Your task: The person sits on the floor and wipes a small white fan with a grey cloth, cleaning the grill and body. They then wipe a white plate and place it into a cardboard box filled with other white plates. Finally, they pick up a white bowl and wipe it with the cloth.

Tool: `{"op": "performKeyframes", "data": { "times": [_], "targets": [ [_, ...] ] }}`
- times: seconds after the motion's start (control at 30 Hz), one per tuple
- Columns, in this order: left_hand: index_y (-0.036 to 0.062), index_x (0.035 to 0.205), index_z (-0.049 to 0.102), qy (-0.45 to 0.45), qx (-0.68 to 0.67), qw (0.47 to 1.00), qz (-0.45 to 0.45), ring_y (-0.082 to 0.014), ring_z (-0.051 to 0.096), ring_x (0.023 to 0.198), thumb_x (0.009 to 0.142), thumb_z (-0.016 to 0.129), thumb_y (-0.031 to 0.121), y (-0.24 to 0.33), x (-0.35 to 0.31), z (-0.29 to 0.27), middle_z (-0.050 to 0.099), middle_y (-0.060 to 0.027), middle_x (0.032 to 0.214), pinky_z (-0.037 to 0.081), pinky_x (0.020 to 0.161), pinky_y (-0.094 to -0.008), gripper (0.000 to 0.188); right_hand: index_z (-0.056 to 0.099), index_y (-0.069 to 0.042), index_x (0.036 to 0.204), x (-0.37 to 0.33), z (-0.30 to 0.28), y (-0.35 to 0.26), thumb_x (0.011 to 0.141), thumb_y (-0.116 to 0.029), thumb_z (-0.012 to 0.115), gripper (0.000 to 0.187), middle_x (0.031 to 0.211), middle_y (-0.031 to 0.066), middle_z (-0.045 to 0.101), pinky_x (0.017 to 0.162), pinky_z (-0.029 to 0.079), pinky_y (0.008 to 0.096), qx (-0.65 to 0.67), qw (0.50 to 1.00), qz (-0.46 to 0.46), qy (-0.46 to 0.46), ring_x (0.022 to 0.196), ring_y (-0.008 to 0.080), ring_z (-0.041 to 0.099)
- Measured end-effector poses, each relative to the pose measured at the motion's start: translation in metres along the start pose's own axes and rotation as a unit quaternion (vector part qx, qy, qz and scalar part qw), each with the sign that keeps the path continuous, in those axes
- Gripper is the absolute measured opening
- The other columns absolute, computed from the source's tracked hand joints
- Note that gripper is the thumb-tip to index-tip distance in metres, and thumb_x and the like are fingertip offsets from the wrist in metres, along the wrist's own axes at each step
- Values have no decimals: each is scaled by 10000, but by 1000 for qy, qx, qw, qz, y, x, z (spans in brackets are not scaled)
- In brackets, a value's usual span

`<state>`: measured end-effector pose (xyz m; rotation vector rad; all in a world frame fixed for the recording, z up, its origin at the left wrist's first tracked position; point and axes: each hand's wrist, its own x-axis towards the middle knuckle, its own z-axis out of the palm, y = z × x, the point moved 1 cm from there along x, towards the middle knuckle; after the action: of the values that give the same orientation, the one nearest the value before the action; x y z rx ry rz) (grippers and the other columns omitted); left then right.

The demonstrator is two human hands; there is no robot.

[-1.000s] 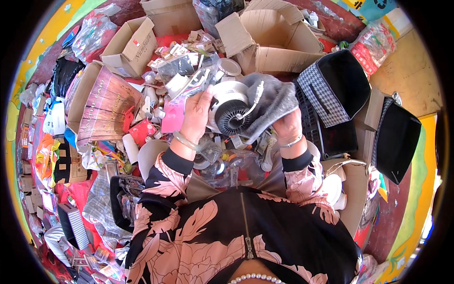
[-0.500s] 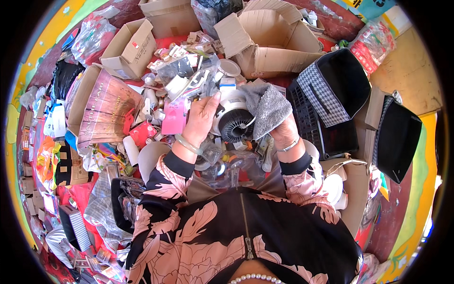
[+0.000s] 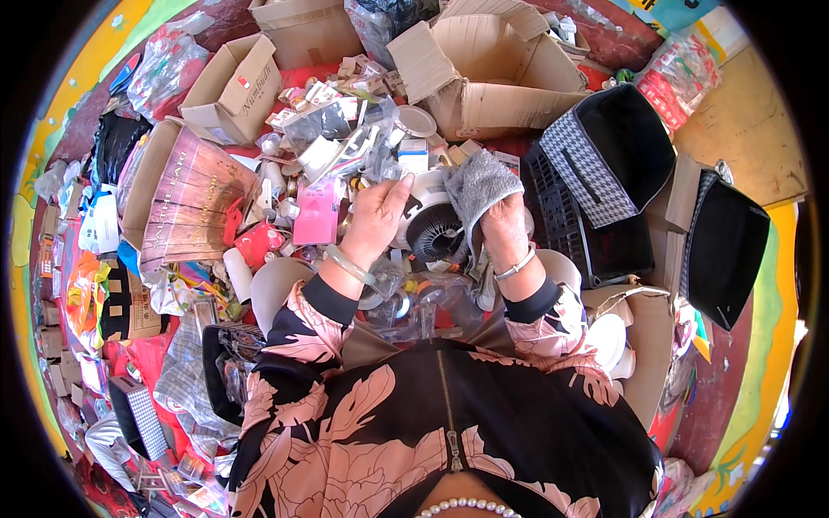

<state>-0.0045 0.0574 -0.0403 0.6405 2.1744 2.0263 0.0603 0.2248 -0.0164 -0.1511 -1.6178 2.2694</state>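
Note:
Held in front of me is a round lamp-like fitting [image 3: 432, 231] with a white rim and a black finned body. My left hand [image 3: 376, 217] grips its left side, the thumb pointing up along the white rim and the other fingers partly hidden. A grey fluffy cloth [image 3: 485, 183] is bunched in my right hand [image 3: 506, 231], whose fingers are closed around it. The cloth lies over the upper right of the fitting, and one end hangs down beside it. Left of my left hand is a pink card [image 3: 317, 212].
A heap of small boxes and white parts [image 3: 332, 142] spreads beyond my hands. Open cardboard boxes [image 3: 518, 104] stand at the back. To the right are a black crate [image 3: 617, 246] and a black checked fabric bin [image 3: 596, 164]. Clear plastic packaging [image 3: 427, 306] lies between my knees.
My right hand has moved slightly left and toward me with the cloth, which now drapes lower along the fitting's right side. My left hand still grips the fitting, shifted a little right.

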Motion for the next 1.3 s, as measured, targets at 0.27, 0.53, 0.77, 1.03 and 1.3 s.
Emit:
{"op": "performKeyframes", "data": {
  "times": [0.27,0.53,0.77,1.03,1.3],
  "targets": [
    [-34,721,579,36,-132,988,-70,-56,379,598,901,508,321,4,3,-9,466,40,625,328,529,-230,404,518,9,1124,3,0,-26,840,-147,563,327,1091,123,570,839,469,330,249,954,145,-87,958,202,571],
    [-41,663,532,22,-70,996,-51,-66,343,573,900,511,315,6,2,-5,419,35,580,314,509,-246,428,534,8,1065,-2,5,-15,810,-53,571,265,977,78,604,752,473,270,-64,991,-73,-88,870,142,570],
    [-45,658,509,4,-42,999,-34,-71,327,559,898,513,311,1,0,3,388,30,555,308,491,-253,430,548,-16,1044,5,-5,1,846,-105,547,217,932,76,603,732,488,299,111,993,39,8,833,183,585],
    [-34,803,613,39,-178,979,-93,-48,402,630,902,512,303,5,4,-8,523,31,690,348,565,-210,365,505,-7,1123,10,-4,-14,905,-242,427,330,1046,133,588,826,476,356,367,903,223,-13,922,258,582],
    [-29,687,551,44,-103,993,-42,-55,342,585,903,511,295,6,3,-7,426,46,596,307,520,-224,391,540,-12,1012,10,-12,7,815,-69,546,205,927,87,603,735,469,290,-157,978,-108,-82,870,152,574]
  ]
}}
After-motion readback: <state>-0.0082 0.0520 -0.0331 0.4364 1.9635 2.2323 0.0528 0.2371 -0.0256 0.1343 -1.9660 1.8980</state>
